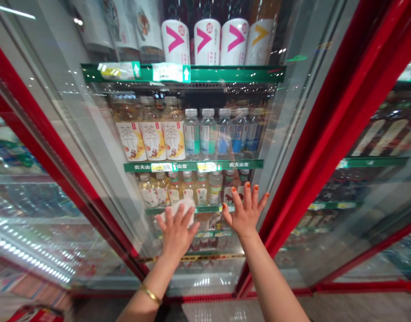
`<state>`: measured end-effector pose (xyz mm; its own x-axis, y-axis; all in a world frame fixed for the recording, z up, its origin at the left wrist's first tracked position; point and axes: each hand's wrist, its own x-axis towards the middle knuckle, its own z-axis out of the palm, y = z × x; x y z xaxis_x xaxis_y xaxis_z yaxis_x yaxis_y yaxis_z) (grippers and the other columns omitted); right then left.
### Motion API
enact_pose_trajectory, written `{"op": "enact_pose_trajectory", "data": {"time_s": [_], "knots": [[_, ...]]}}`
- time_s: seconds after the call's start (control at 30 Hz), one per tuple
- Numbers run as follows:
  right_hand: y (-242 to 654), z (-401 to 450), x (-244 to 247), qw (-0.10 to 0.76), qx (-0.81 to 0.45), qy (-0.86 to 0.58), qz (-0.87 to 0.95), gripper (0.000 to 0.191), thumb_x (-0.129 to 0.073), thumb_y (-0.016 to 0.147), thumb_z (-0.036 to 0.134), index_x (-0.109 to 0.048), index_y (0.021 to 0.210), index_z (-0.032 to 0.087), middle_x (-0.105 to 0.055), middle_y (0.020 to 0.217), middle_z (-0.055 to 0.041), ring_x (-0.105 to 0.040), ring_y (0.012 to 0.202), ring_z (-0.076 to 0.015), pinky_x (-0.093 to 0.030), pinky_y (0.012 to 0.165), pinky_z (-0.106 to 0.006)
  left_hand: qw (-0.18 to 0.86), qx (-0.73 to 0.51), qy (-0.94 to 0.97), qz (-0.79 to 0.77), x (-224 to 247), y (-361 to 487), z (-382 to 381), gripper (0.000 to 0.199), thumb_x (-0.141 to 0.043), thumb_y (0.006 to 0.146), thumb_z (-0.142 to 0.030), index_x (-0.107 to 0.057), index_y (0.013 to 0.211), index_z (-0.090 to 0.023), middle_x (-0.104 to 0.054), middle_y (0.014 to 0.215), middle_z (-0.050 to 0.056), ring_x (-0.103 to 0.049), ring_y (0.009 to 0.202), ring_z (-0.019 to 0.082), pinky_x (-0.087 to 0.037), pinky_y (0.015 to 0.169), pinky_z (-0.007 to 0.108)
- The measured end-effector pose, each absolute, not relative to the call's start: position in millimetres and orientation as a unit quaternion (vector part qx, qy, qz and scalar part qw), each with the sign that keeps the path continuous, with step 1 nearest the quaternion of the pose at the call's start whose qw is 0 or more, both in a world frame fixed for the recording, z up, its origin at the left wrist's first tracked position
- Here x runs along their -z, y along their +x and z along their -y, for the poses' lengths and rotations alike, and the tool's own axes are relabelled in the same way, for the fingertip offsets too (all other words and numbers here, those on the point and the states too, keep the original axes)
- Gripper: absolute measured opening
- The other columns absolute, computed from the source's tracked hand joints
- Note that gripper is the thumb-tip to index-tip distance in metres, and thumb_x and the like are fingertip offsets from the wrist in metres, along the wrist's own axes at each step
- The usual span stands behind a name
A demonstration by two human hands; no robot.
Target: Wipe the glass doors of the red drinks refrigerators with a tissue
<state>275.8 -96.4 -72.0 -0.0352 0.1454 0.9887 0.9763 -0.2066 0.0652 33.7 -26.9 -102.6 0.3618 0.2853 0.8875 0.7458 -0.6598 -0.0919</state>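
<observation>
Left hand [176,237] and right hand [246,214] are spread open, gripping nothing; both press on a red-framed glass cooler door [108,147]. Bottled drinks [192,132] stand on shelves behind it.

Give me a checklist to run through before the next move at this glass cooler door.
1. Left hand on the glass door: ok, fingers spread flat.
2. White piece under the left hand: cannot tell whether it is cloth, or which side of the glass it lies.
3. Right hand: ok, empty, flat on the glass.
4. Red door frame: cannot tell whether latched.
5. Bottles on the shelves: ok, upright.
</observation>
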Motion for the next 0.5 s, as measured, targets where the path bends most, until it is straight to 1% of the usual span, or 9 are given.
{"op": "enact_pose_trajectory", "data": {"time_s": [0.1,0.13,0.2,0.27,0.3,0.37,0.43,0.47,0.5], "knots": [[275.3,95.8,72.9,0.391,0.523,-0.578,0.49,0.088,-0.071,0.092,0.046,-0.037,0.172,0.033,-0.033,0.183,-0.0149,-0.03,0.169,-0.0431,-0.021,0.134,-0.077,0.175,0.521,-0.705,0.448,60.2,-11.1,0.9,0.085,-0.048,0.11,-0.042,-0.003,0.179,-0.02,-0.005,0.186,0.025,0.019,0.172,0.042,0.01,0.13,0.083],[275.2,95.6,73.1,0.395,0.522,-0.576,0.49,0.089,-0.071,0.091,0.045,-0.036,0.173,0.033,-0.032,0.183,-0.0145,-0.029,0.169,-0.043,-0.02,0.134,-0.077,0.16,0.541,-0.68,0.469,35.8,-16.0,-6.5,0.087,-0.045,0.111,-0.043,0.001,0.178,-0.014,0.002,0.185,0.029,0.019,0.17,0.047,0.008,0.129,0.085],[275.4,95.5,73.3,0.402,0.523,-0.569,0.492,0.089,-0.071,0.092,0.043,-0.036,0.173,0.032,-0.028,0.185,-0.0138,-0.028,0.17,-0.0424,-0.018,0.135,-0.077,0.157,0.564,-0.664,0.464,-6.0,-5.5,-11.8,0.087,-0.04,0.112,-0.045,0.006,0.177,-0.01,0.01,0.184,0.029,0.018,0.17,0.047,0.007,0.132,0.082],[275.8,95.8,73.2,0.405,0.523,-0.565,0.493,0.088,-0.07,0.093,0.043,-0.037,0.173,0.032,-0.027,0.185,-0.0138,-0.028,0.17,-0.0423,-0.018,0.135,-0.077,0.183,0.559,-0.696,0.413,-17.3,24.2,-3.4,0.087,-0.04,0.112,-0.05,0.005,0.178,-0.014,0.009,0.186,0.023,0.014,0.173,0.041,0.004,0.138,0.071],[276.1,96.0,73.1,0.405,0.523,-0.565,0.493,0.087,-0.07,0.093,0.043,-0.038,0.173,0.032,-0.028,0.185,-0.014,-0.028,0.17,-0.0427,-0.018,0.134,-0.077,0.202,0.546,-0.721,0.375,-8.4,40.6,4.0,0.089,-0.043,0.111,-0.055,0.001,0.179,-0.018,0.005,0.187,0.018,0.011,0.174,0.037,0.003,0.14,0.066],[276.6,96.5,73.0,0.405,0.522,-0.566,0.492,0.085,-0.07,0.093,0.042,-0.039,0.172,0.032,-0.031,0.184,-0.0147,-0.031,0.169,-0.0439,-0.019,0.133,-0.079,0.248,0.492,-0.776,0.307,31.5,63.1,19.2,0.089,-0.049,0.108,-0.062,-0.008,0.179,-0.03,-0.012,0.188,0.008,0.002,0.176,0.029,0.001,0.143,0.058],[276.7,96.5,73.5,0.406,0.521,-0.565,0.494,0.085,-0.071,0.092,0.041,-0.041,0.171,0.032,-0.031,0.183,-0.0147,-0.031,0.169,-0.044,-0.018,0.133,-0.08,0.265,0.451,-0.807,0.273,77.3,60.2,26.7,0.091,-0.061,0.102,-0.063,-0.016,0.177,-0.042,-0.028,0.184,0.0,-0.005,0.176,0.025,0.0,0.144,0.053],[276.5,96.3,73.9,0.406,0.521,-0.564,0.495,0.084,-0.071,0.092,0.041,-0.041,0.171,0.031,-0.031,0.183,-0.0147,-0.031,0.169,-0.0438,-0.018,0.134,-0.079,0.259,0.448,-0.801,0.3,92.4,48.9,25.7,0.093,-0.065,0.101,-0.059,-0.014,0.177,-0.044,-0.029,0.184,0.001,-0.006,0.176,0.027,-0.001,0.144,0.056],[276.2,95.9,74.4,0.406,0.52,-0.565,0.496,0.085,-0.072,0.092,0.042,-0.041,0.17,0.032,-0.031,0.183,-0.0147,-0.031,0.169,-0.0436,-0.018,0.134,-0.079,0.241,0.455,-0.79,0.333,98.4,33.3,21.7,0.094,-0.064,0.103,-0.053,-0.01,0.178,-0.039,-0.028,0.184,0.007,-0.007,0.175,0.032,-0.003,0.142,0.064]]}}
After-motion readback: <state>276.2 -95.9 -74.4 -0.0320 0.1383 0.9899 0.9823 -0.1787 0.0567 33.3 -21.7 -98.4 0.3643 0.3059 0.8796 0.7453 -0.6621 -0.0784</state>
